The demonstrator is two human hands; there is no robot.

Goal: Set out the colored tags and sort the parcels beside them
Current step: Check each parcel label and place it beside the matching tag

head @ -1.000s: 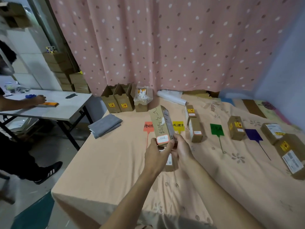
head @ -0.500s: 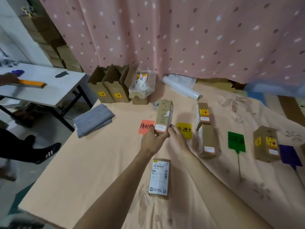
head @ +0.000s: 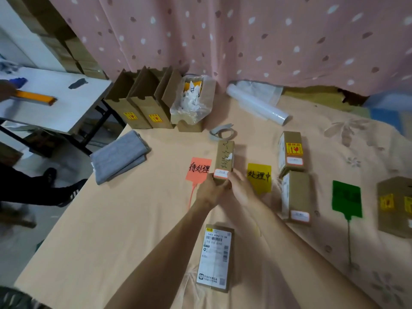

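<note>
Both your left hand and right hand pinch the box's near end, between the red tag and yellow tag, mid-table. Nudge it clear of the red tag's writing before releasing.

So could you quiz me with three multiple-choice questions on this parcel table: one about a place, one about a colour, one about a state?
1. The parcel in both hands sits between which tags?
A. orange and yellow
B. green and purple
C. yellow and green

2. The tag right of the two parcels beside the yellow tag is:
A. white
B. green
C. black

3. The three boxes by the curtain are:
A. open
B. taped shut
C. crushed flat

Answers:
1 A: the held parcel, gripped by left hand and right hand, lies between orange tag and yellow tag.
2 B: green tag.
3 A: open boxes, flaps up.
</note>
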